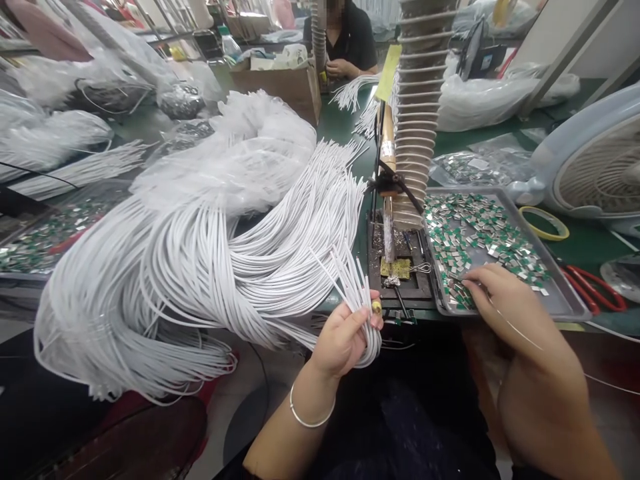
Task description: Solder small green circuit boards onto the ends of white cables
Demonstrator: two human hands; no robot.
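Note:
My left hand is closed around a bundle of white cables, their ends pointing up and the lengths looping below the fingers. A yellow band wraps one finger. Over the near left part of a grey tray, my right hand pinches with thumb and forefinger. A thin solder wire runs from that hand to the right. Its fingertips touch the small green-and-silver circuit boards; whether they grip one is hidden. Between my hands, a wooden-handled soldering iron points down at a yellow sponge.
A large heap of white cables, partly in plastic, covers the left. A ribbed duct hangs behind the iron. Right lie yellow tape, red-handled pliers and a fan. A person sits opposite behind a cardboard box.

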